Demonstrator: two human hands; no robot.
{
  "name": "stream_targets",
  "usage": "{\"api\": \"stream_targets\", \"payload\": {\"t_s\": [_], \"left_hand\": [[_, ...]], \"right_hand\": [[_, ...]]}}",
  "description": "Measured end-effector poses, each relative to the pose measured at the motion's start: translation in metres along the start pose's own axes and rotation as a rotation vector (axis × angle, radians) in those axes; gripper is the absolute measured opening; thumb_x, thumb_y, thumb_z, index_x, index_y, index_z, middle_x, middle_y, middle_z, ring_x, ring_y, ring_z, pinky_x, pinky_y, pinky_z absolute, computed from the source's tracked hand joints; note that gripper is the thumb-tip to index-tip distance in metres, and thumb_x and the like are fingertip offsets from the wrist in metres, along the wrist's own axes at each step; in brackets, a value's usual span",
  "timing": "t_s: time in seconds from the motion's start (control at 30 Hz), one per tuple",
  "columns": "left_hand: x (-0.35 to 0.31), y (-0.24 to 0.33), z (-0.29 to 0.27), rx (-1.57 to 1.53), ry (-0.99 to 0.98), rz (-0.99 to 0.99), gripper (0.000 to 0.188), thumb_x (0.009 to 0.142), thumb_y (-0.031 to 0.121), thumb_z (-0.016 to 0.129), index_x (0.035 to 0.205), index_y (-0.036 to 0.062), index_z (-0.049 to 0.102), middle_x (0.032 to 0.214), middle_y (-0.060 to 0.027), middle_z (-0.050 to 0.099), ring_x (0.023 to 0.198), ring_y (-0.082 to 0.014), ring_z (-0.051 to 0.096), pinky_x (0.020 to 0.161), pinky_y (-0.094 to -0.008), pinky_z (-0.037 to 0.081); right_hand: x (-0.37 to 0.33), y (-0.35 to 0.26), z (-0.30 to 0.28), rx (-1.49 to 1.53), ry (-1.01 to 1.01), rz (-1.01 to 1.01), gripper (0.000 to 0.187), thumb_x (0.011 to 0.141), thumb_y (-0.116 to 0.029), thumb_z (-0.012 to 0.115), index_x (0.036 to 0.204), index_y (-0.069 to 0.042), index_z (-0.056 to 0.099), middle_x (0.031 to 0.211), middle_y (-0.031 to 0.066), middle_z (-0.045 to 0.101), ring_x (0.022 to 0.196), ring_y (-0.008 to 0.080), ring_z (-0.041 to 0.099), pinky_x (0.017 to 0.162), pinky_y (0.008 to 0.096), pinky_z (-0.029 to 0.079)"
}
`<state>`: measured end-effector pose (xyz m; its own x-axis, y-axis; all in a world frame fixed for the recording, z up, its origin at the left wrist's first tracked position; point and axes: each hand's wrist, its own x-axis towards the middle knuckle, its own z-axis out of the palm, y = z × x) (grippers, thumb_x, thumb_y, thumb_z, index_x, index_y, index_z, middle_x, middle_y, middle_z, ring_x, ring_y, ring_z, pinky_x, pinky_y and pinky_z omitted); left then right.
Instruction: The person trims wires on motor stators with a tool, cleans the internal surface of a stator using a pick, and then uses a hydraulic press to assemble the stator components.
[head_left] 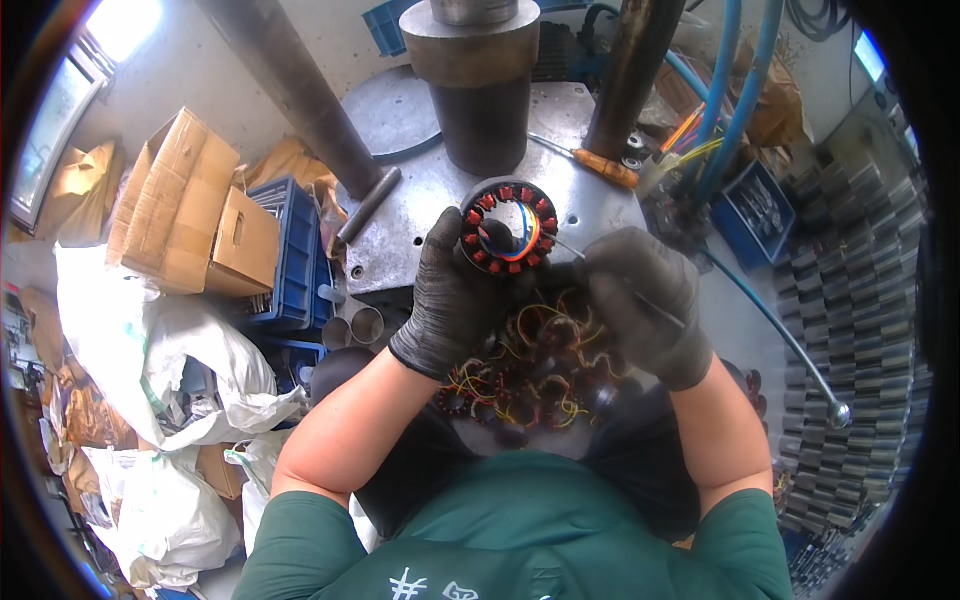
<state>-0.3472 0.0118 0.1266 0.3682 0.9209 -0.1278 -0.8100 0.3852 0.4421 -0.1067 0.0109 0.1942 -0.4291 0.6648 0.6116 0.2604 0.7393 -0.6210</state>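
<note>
1. Dark grey gloves covered both hands, which were raised in front of the person's green shirt.
2. The left hand (450, 290) gripped a ring-shaped stator (507, 192) by its left and lower side, thumb along the rim; red windings lined the ring, and blue, orange and other coloured wires curved inside its opening.
3. The stator was held up near the front edge of the metal worktop (405, 262), before the thick press ram (480, 100).
4. The right hand (645, 300), somewhat blurred, was closed around a thin metal rod (570, 249). The rod pointed at the stator's right side; whether its tip touched could not be told.
5. Below the hands lay a heap of wired parts (545, 365) with yellow and red leads.
6. On the worktop, a short metal bar (370, 205) lay to the left and a wooden-handled tool (605, 168) to the right.
7. Cardboard boxes (185, 200) and white sacks (165, 340) stood at left; stacked metal pieces (850, 350) filled the right.
</note>
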Motion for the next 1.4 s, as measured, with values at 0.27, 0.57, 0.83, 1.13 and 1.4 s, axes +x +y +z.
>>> {"api": "stream_targets", "payload": {"t_s": [0.27, 0.57, 0.83, 1.13, 1.4], "left_hand": [[0.002, -0.013, 0.003, 0.447, 0.102, 0.333, 0.083, 0.099, 0.074, 0.053, 0.149, 0.0084, 0.054, 0.128, -0.0164, 0.07, 0.113, -0.0288, 0.07, 0.089, -0.0438, 0.062], [0.001, 0.014, 0.015, -0.152, 0.093, 0.113, 0.074, 0.101, 0.07, 0.053, 0.138, 0.0066, 0.061, 0.114, -0.0204, 0.072, 0.095, -0.0281, 0.073, 0.08, -0.0384, 0.062], [0.0, 0.017, 0.031, -0.151, 0.16, 0.113, 0.07, 0.1, 0.069, 0.051, 0.132, 0.0077, 0.065, 0.105, -0.0228, 0.073, 0.077, -0.0253, 0.072, 0.07, -0.0372, 0.061], [0.001, 0.02, 0.026, -0.189, 0.073, 0.107, 0.075, 0.1, 0.071, 0.046, 0.133, 0.006, 0.063, 0.106, -0.0236, 0.073, 0.082, -0.0268, 0.073, 0.071, -0.037, 0.061], [0.002, 0.014, 0.022, -0.144, 0.06, 0.165, 0.078, 0.101, 0.071, 0.043, 0.141, 0.0055, 0.059, 0.113, -0.0214, 0.073, 0.099, -0.0285, 0.073, 0.079, -0.0367, 0.062]], "right_hand": [[0.001, -0.028, -0.006, -0.222, -0.024, -0.073, 0.01, 0.089, 0.002, 0.07, 0.099, -0.001, 0.068, 0.086, 0.0152, 0.069, 0.076, 0.0349, 0.072, 0.068, 0.0423, 0.058], [-0.002, -0.02, -0.007, 0.029, -0.009, 0.105, 0.009, 0.091, 0.002, 0.068, 0.099, -0.002, 0.069, 0.087, 0.0134, 0.07, 0.077, 0.0322, 0.072, 0.072, 0.0394, 0.058], [-0.005, -0.022, -0.001, 0.04, -0.003, 0.078, 0.013, 0.09, 0.003, 0.069, 0.101, -0.005, 0.07, 0.09, 0.013, 0.072, 0.079, 0.031, 0.075, 0.073, 0.0392, 0.06], [-0.005, -0.019, 0.005, 0.029, -0.053, 0.014, 0.017, 0.089, 0.003, 0.07, 0.103, -0.005, 0.071, 0.091, 0.0146, 0.073, 0.078, 0.0319, 0.075, 0.071, 0.0392, 0.06], [-0.002, -0.019, 0.002, -0.006, -0.032, -0.045, 0.016, 0.089, 0.003, 0.07, 0.103, -0.003, 0.07, 0.091, 0.0162, 0.073, 0.079, 0.0329, 0.076, 0.071, 0.0399, 0.06]]}}
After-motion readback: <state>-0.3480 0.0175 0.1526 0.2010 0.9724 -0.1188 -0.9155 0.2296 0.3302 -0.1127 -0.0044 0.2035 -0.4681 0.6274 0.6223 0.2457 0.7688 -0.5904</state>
